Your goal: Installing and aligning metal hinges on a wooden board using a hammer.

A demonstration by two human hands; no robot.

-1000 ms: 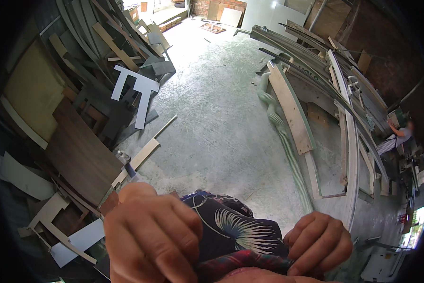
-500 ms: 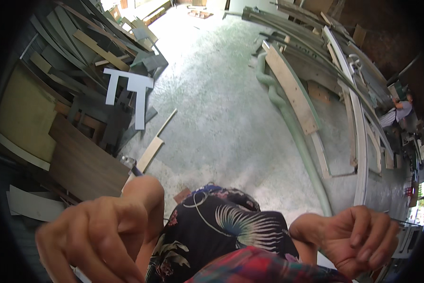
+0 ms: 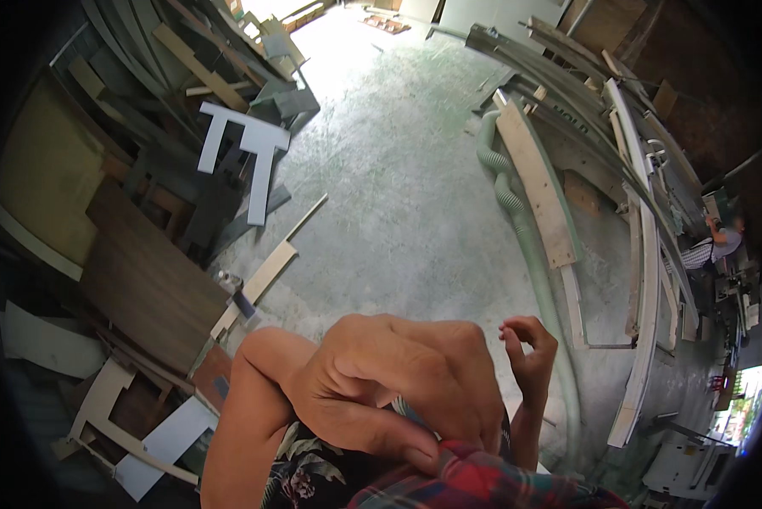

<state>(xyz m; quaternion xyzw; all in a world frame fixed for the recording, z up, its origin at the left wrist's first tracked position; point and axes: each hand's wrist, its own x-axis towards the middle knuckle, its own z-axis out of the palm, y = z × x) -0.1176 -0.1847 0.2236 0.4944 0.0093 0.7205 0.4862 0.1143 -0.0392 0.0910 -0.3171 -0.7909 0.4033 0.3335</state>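
Observation:
My left hand (image 3: pixel 398 386) fills the lower middle of the view, its forearm bent in from the lower left. Its fingers are folded down onto my clothing, a dark floral cloth (image 3: pixel 300 475) and a red plaid cloth (image 3: pixel 482 483). The fingertips press at the plaid edge, and whether they pinch it is hidden. My right hand (image 3: pixel 529 348) is raised just to the right, apart from the cloth. Its fingers are loosely curled, with thumb and forefinger close together and nothing between them.
On the left of the concrete floor (image 3: pixel 398 170) lies a heap of boards and offcuts, with a white T-shaped panel (image 3: pixel 249 148) and a dark brown panel (image 3: pixel 143 284). A green ribbed hose (image 3: pixel 516 212) runs beside long planks (image 3: pixel 538 187). Another person (image 3: pixel 720 242) works far right.
My left hand has swung from the lower left across to the middle, over the clothing. My right hand has come up from the lower right and opened its fist. The view tilted.

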